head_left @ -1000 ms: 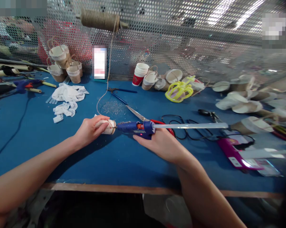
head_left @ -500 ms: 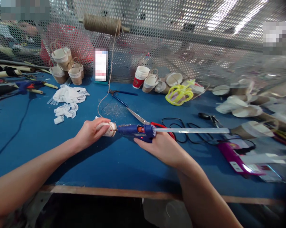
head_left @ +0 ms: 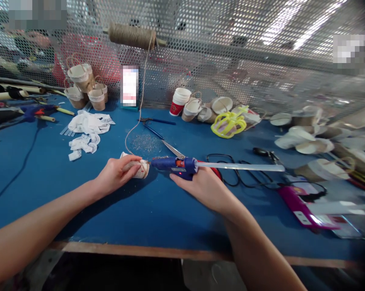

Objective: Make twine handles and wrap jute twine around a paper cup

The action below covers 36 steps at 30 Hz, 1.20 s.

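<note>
My left hand (head_left: 115,173) is wrapped round a small paper cup (head_left: 139,168) lying on its side on the blue table (head_left: 79,194). My right hand (head_left: 205,188) grips a blue hot glue gun (head_left: 176,165) with a long clear glue stick (head_left: 240,166) sticking out to the right. The gun's nozzle touches the cup's base end. A jute string (head_left: 140,105) runs from the cup up to a twine spool (head_left: 130,36) on the mesh wall.
Scissors (head_left: 167,143) lie just behind the gun. Finished cups with handles (head_left: 85,87) stand back left beside white paper scraps (head_left: 87,127). More cups (head_left: 200,107) and a yellow plastic piece (head_left: 228,123) sit at the back; black cable (head_left: 240,169) and a pink phone (head_left: 304,202) lie right.
Both hands stay on the cup and the glue gun. The view has tilted slightly, shifting everything a little lower in the picture.
</note>
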Each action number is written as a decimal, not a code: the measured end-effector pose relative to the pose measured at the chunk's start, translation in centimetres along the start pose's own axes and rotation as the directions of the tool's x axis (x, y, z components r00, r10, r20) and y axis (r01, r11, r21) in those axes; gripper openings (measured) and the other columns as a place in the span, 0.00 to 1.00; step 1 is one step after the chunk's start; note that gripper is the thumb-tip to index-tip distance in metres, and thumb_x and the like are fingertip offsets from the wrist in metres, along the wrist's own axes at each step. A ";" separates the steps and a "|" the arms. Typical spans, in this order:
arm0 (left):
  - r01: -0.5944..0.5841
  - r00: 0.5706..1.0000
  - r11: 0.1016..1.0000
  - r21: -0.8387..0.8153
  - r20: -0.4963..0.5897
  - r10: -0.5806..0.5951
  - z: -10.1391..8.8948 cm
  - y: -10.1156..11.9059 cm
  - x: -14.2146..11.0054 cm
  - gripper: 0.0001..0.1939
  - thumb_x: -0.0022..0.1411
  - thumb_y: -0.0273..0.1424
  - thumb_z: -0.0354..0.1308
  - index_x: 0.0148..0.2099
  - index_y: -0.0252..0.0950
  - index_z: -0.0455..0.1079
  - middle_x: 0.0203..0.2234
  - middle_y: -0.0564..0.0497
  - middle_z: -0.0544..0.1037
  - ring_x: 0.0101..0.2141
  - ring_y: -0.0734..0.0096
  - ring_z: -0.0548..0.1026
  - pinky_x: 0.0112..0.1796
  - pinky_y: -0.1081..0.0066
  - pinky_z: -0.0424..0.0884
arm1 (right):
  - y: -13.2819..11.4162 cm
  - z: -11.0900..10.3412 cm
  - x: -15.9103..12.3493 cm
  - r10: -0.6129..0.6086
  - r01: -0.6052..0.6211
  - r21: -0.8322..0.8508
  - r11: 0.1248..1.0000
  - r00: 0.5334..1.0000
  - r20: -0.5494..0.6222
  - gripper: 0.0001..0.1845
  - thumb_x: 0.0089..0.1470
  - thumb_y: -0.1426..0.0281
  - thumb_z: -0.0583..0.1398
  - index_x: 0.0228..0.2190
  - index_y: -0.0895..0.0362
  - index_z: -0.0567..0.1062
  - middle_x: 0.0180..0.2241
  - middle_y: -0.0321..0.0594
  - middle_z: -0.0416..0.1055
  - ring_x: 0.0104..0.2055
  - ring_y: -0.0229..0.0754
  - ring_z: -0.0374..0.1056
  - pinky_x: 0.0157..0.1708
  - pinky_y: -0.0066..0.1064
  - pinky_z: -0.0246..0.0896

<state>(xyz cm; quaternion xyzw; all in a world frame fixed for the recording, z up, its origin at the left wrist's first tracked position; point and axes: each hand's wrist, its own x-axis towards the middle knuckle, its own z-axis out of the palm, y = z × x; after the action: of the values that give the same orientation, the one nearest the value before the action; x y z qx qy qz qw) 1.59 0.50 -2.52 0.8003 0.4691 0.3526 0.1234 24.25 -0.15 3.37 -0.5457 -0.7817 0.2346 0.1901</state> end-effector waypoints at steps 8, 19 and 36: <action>-0.035 0.999 0.999 0.004 -0.013 0.035 0.0 -0.1 -0.2 0.14 0.60 0.33 0.49 0.43 0.32 0.70 0.30 0.47 0.80 0.27 0.70 0.78 0.26 0.76 0.71 | 0.2 0.2 0.7 -0.050 0.049 -0.015 0.999 0.998 -0.029 0.06 0.48 0.69 0.56 0.27 0.58 0.72 0.24 0.35 0.73 0.29 0.40 0.68 0.30 0.28 0.61; 0.021 1.000 0.999 -0.030 0.014 -0.021 -0.1 0.1 -0.1 0.13 0.59 0.33 0.50 0.43 0.32 0.70 0.29 0.49 0.80 0.26 0.72 0.77 0.25 0.78 0.70 | -0.3 -0.3 0.0 -0.028 0.028 -0.033 0.999 0.999 -0.015 0.07 0.48 0.69 0.56 0.30 0.58 0.73 0.26 0.35 0.72 0.28 0.39 0.67 0.30 0.28 0.61; -0.004 1.000 1.000 0.000 0.007 0.004 -0.1 0.1 -0.1 0.14 0.59 0.33 0.49 0.43 0.32 0.70 0.31 0.47 0.80 0.27 0.71 0.78 0.28 0.77 0.71 | -0.1 0.3 0.5 -0.043 0.043 -0.010 0.999 0.999 -0.011 0.08 0.49 0.68 0.56 0.30 0.58 0.73 0.27 0.37 0.74 0.31 0.41 0.69 0.34 0.30 0.62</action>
<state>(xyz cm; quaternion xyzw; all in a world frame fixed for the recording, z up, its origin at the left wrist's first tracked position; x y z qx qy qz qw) 1.53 0.39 -2.41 0.8025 0.4669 0.3500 0.1242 23.87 0.25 3.18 -0.5309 -0.7934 0.2235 0.1969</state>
